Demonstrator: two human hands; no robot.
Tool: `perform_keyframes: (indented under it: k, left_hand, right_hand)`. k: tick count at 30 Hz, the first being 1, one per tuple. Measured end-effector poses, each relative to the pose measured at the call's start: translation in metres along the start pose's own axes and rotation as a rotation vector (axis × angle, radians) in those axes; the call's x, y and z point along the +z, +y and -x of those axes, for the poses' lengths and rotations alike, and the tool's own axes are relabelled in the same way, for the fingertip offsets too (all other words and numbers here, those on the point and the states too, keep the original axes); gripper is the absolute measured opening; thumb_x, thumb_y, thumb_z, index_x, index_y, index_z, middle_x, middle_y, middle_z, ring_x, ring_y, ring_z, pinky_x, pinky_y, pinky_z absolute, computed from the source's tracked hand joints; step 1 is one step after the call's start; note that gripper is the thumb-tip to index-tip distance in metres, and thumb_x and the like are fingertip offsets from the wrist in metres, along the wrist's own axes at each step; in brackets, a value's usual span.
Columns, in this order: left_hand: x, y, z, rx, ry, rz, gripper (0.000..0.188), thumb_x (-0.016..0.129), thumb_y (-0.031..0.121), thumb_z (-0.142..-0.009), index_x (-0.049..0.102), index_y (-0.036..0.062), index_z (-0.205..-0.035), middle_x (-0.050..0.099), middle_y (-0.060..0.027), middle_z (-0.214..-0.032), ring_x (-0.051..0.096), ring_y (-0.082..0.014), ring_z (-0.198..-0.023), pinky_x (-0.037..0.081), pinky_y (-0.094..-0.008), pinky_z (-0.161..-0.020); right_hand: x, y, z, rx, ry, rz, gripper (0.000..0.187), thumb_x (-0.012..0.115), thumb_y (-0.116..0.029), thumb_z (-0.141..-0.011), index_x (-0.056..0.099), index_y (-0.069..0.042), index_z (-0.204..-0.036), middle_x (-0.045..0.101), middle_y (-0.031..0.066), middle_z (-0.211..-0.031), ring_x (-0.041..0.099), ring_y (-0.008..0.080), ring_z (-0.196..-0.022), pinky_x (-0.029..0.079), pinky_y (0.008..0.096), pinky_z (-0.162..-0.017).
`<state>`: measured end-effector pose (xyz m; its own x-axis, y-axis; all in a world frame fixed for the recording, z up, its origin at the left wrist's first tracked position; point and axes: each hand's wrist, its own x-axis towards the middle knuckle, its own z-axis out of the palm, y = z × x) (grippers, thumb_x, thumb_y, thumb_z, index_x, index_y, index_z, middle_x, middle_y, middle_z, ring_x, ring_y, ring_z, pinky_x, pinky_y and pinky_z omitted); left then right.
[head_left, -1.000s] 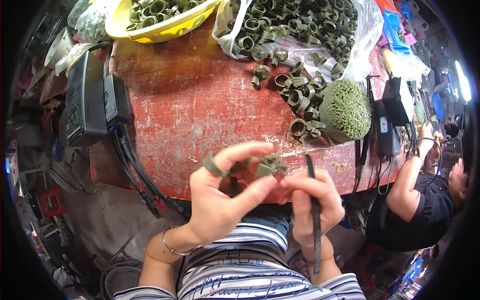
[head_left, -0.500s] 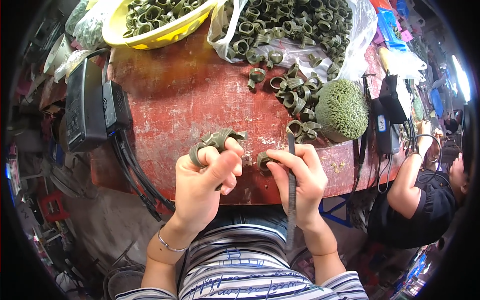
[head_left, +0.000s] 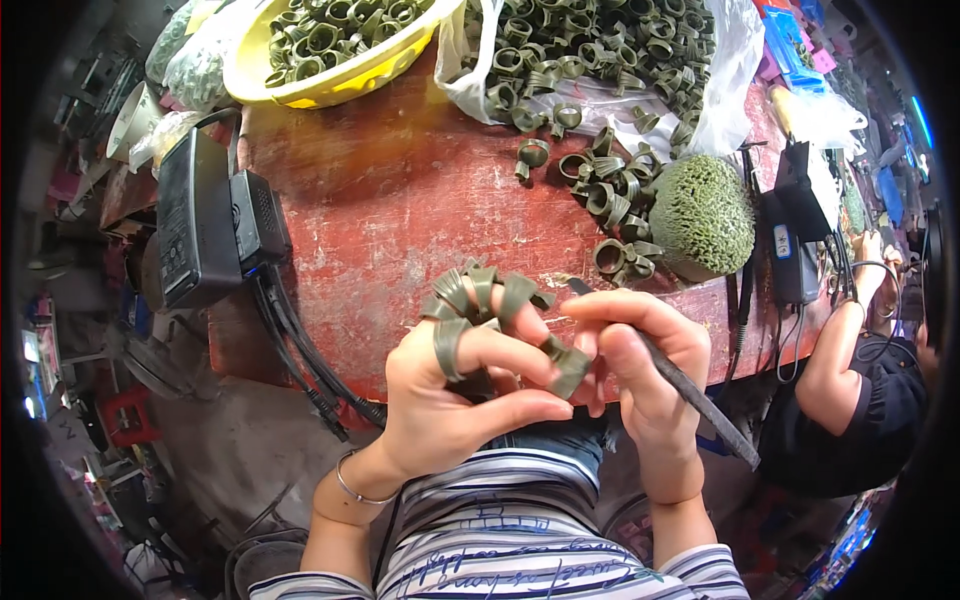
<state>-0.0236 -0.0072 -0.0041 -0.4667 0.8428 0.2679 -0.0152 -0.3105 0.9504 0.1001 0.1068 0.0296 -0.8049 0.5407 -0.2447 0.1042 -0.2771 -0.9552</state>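
My left hand (head_left: pixel 425 400) wears several dark green rings (head_left: pixel 447 345) on its fingers. Between its thumb and index finger it pinches another green ring (head_left: pixel 570 372), held above the table's front edge. Close against that ring is my right hand (head_left: pixel 660 400), whose fingertips are partly hidden behind it. A thin, dark, file-like strip (head_left: pixel 705 410) is gripped in my right hand, slanting down to the right. Beyond the right hand, loose green rings (head_left: pixel 625 260) lie beside a rough, porous green block (head_left: pixel 703 218).
A yellow basin (head_left: pixel 245 75) of rings stands at the far left of the red table (head_left: pixel 380 200). Behind the loose rings is a clear plastic bag (head_left: pixel 738 60) full of more. Black power adapters (head_left: pixel 195 225) with cables sit left. A co-worker's arm (head_left: pixel 835 355) shows at right.
My hands have come together. The ring that was in my right fingertips is now pinched by my left hand. The dark strip has swung from upright to slanting. The view has shifted slightly.
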Motion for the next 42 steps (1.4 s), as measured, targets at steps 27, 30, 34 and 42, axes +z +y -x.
perform_keyframes:
  k: [27, 30, 34, 42]
  left_hand:
    - [0.007, 0.016, 0.008, -0.321, 0.043, 0.373, 0.052, 0.07, -0.007, -0.066, 0.049, -0.0003, -0.113, 0.055, -0.0078, -0.098, 0.055, -0.01, -0.087, 0.045, -0.0167, -0.062]
    - [0.007, 0.02, 0.006, -0.251, 0.013, 0.205, 0.055, 0.07, -0.006, -0.066, 0.047, 0.0, -0.115, 0.054, -0.0065, -0.097, 0.055, -0.0092, -0.085, 0.044, -0.0161, -0.061]
    - [0.007, 0.016, 0.008, -0.209, 0.004, 0.251, 0.047, 0.071, -0.005, -0.066, 0.052, -0.0009, -0.109, 0.055, -0.0085, -0.103, 0.055, -0.0083, -0.084, 0.045, -0.0168, -0.06]
    - [0.005, 0.023, 0.01, -0.401, -0.038, 0.309, 0.042, 0.066, -0.005, -0.07, 0.055, -0.0001, -0.111, 0.061, -0.0042, -0.087, 0.051, -0.0028, -0.057, 0.039, -0.0149, -0.046]
  right_hand:
    - [0.004, 0.006, 0.031, -0.623, 0.128, 0.202, 0.017, 0.059, -0.001, -0.078, 0.06, 0.0, -0.095, 0.062, 0.0113, -0.073, 0.06, 0.0188, -0.059, 0.049, 0.0269, -0.052]
    - [0.005, -0.004, 0.028, -0.641, 0.045, 0.466, 0.03, 0.063, 0.004, -0.072, 0.064, -0.007, -0.1, 0.057, 0.0078, -0.079, 0.055, 0.0148, -0.06, 0.045, 0.0234, -0.05]
    - [0.009, 0.0, 0.023, -0.679, 0.069, 0.626, 0.028, 0.065, 0.002, -0.072, 0.064, -0.004, -0.099, 0.056, 0.0086, -0.077, 0.055, 0.0135, -0.061, 0.046, 0.022, -0.052]
    - [0.009, 0.004, 0.04, -0.478, 0.161, 0.115, 0.023, 0.063, -0.011, -0.078, 0.061, 0.003, -0.097, 0.062, 0.01, -0.069, 0.061, 0.0174, -0.059, 0.049, 0.0266, -0.051]
